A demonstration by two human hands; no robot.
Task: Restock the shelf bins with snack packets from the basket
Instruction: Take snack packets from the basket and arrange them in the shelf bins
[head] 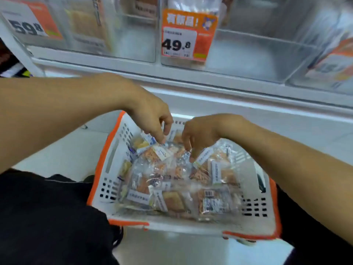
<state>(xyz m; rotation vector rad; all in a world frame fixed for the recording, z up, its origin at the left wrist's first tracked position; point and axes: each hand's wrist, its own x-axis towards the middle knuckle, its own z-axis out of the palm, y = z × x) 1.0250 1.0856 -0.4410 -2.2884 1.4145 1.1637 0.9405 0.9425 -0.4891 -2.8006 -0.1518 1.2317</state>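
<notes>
Both hands over far end of basket (99, 165); packets (172, 175) directly below fingers, bins (248, 60) above. Left hand (152, 119) fingers curled, touching packet; right hand (198, 134) curled, grip unclear

Whether the left hand (152, 119) pinches a packet (148, 139) under its fingertips is unclear; the right hand (198, 134) perhaps only touches the pile. Small label print blurs. The shelf bins (248, 54) above the hands are smeared, tops cut off.
</notes>
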